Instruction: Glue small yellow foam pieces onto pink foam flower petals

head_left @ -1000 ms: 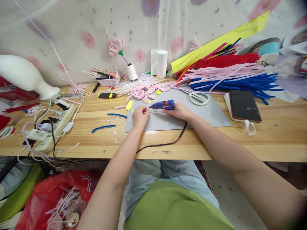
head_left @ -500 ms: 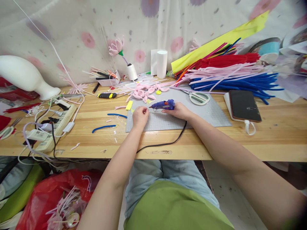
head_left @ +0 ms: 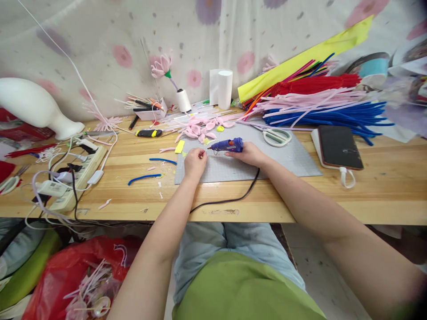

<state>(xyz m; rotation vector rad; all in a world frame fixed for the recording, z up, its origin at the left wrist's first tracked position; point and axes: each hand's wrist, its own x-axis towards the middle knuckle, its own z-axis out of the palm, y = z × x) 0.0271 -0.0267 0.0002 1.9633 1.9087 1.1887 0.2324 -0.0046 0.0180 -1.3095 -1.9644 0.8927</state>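
Observation:
My right hand (head_left: 248,154) is closed around a blue hot glue gun (head_left: 227,145), whose nozzle points left. Its black cord (head_left: 233,199) curves down to the table's front edge. Just left of the nozzle, my left hand (head_left: 195,162) is closed in a pinch; what its fingers hold is too small to make out. Both hands are over a grey cutting mat (head_left: 283,162). Pink fuzzy petals (head_left: 198,129) lie in a heap behind them, with a round yellow piece (head_left: 220,129) beside it. A yellow slip (head_left: 179,146) lies near my left hand.
Scissors (head_left: 276,137) rest on the mat's back right. Blue pipe cleaners (head_left: 330,116) are piled behind, left of a phone (head_left: 339,146). A utility knife (head_left: 148,133) and a power strip (head_left: 80,178) with tangled cables are on the left. A pink flower (head_left: 162,66) stands at the back.
The glue gun's nozzle has shifted very slightly right, a little away from my left fingers. Both hands otherwise keep their places and their grip.

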